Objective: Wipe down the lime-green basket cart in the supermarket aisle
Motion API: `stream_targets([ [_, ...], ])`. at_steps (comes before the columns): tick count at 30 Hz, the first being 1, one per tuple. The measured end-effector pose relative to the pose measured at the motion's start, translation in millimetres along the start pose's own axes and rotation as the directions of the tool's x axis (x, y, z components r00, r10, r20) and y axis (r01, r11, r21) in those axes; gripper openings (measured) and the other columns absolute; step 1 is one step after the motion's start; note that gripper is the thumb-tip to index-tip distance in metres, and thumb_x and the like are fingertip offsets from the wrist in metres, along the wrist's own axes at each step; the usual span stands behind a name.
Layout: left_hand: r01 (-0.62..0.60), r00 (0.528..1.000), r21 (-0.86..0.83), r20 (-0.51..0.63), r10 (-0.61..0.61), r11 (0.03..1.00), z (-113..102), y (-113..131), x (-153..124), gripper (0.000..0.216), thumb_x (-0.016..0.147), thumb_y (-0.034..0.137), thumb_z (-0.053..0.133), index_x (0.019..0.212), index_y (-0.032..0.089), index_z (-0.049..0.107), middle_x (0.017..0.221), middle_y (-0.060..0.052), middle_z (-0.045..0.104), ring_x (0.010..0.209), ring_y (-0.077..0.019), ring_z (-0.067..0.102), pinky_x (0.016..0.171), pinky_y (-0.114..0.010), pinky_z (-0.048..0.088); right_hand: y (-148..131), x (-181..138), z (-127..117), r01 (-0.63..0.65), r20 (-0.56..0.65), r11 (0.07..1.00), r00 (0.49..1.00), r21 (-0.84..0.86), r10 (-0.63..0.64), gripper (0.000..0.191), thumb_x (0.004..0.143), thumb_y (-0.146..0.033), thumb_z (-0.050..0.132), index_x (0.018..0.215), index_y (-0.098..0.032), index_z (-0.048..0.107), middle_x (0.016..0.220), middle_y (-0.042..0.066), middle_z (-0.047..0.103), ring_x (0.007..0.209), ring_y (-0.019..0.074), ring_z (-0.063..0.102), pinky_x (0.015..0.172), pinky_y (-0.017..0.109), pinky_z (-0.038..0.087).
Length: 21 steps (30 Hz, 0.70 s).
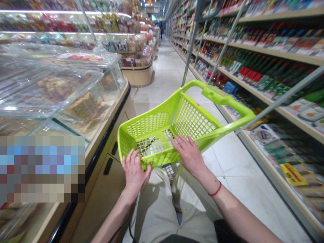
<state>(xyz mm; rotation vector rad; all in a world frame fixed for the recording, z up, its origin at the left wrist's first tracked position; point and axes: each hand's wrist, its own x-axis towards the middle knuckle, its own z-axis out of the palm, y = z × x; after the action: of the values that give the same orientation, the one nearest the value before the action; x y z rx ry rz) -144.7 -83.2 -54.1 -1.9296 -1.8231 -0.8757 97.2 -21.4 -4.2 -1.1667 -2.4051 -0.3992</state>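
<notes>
A lime-green plastic shopping basket (152, 126) with a long handle (227, 101) is tilted in front of me, its opening facing me and nothing inside. My left hand (134, 170) grips the basket's near rim, thumb outside and fingers curled over the edge. My right hand (188, 153) lies flat with fingers spread on the basket's lower right side. A red string circles my right wrist. My light trousers show below.
A glass-topped food counter (76, 87) with wooden drawers runs along the left. Shelves of packaged goods (265, 54) line the right. A tiled aisle (167, 67) stretches ahead between them. A blurred patch covers part of the left counter.
</notes>
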Motion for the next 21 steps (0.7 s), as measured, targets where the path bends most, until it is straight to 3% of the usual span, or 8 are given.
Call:
stream_targets([
  [6,0.002,1.0,-0.005,-0.001,-0.002,1.0,1,0,-1,0.031,0.079,0.032,0.062,0.104,0.018,0.05,0.122,-0.015,0.063,0.13,-0.0332,0.047,0.116,-0.054,0.02,43,-7,-19,-0.086,0.002,0.992,0.996,-0.09,0.086,0.048,0.086,0.001,0.044,0.13,-0.011,0.059,0.137,0.013,0.06,0.133,0.0294,0.048,0.116,0.054,0.031],
  [15,0.012,1.0,-0.023,0.01,-0.012,1.0,1,0,0,0.03,0.079,0.033,0.062,0.102,0.019,0.05,0.121,-0.015,0.063,0.13,-0.0333,0.047,0.116,-0.054,0.019,-6,0,9,-0.059,-0.05,0.998,0.997,0.012,0.06,0.05,0.088,0.002,0.039,0.133,-0.009,0.057,0.141,0.017,0.056,0.139,0.0271,0.042,0.115,0.051,0.035],
  [18,0.001,1.0,-0.018,0.005,-0.001,1.0,1,-2,0,0.029,0.079,0.033,0.062,0.101,0.02,0.05,0.121,-0.014,0.063,0.13,-0.0331,0.047,0.116,-0.054,0.02,-2,-1,8,-0.01,-0.049,1.0,0.999,0.005,0.011,0.05,0.087,0.001,0.041,0.132,-0.012,0.058,0.141,0.016,0.057,0.135,0.0273,0.047,0.113,0.05,0.037],
  [21,-0.004,1.0,-0.016,-0.007,0.004,1.0,2,-4,1,0.028,0.08,0.033,0.061,0.101,0.02,0.05,0.121,-0.014,0.063,0.13,-0.0329,0.048,0.116,-0.053,0.021,21,-3,-5,-0.018,-0.028,0.999,0.999,-0.042,0.017,0.049,0.087,0.001,0.043,0.13,-0.013,0.06,0.138,0.015,0.059,0.131,0.028,0.051,0.113,0.051,0.037],
])
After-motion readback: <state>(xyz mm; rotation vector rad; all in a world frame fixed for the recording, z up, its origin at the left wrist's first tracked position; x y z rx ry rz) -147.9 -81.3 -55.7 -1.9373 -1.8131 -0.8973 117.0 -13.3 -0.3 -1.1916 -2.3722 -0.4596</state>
